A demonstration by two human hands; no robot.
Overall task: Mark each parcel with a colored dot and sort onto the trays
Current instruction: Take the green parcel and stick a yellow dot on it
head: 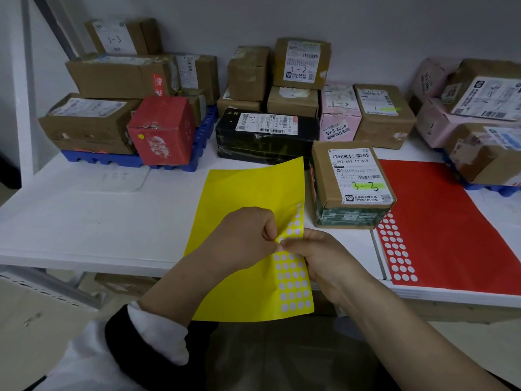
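Yellow glossy sticker sheet [242, 198] is held up over the front edge of the white table [84, 215] by both hands. The left hand [242, 235] has its fingers curled and pinches at the sheet's right-hand columns, while the right hand [324, 255] clamps the sheet's right edge between thumb and fingers. Their fingertips meet over a row of dots, and whether one has come free cannot be made out. Many white circles show on this sheet and on the red sticker sheet [439, 221] lying flat to the right, so a good number of dots look used. One result is plain: a red printed carton [163, 131] carrying a small yellow dot [141, 136] stands on the blue plastic tray [174, 165] at the left among brown boxes. A second blue tray [490, 189] at the far right also holds parcels. Much appears left to do, since the black wrapped parcel [265, 139] and the stack behind it sit on the bare table with no dot visible. Nearest the grip is the brown taped box marked 3-3 [352, 182], standing between the two sheets, just beyond and right of the hands, touched by neither and seemingly next for a dot.
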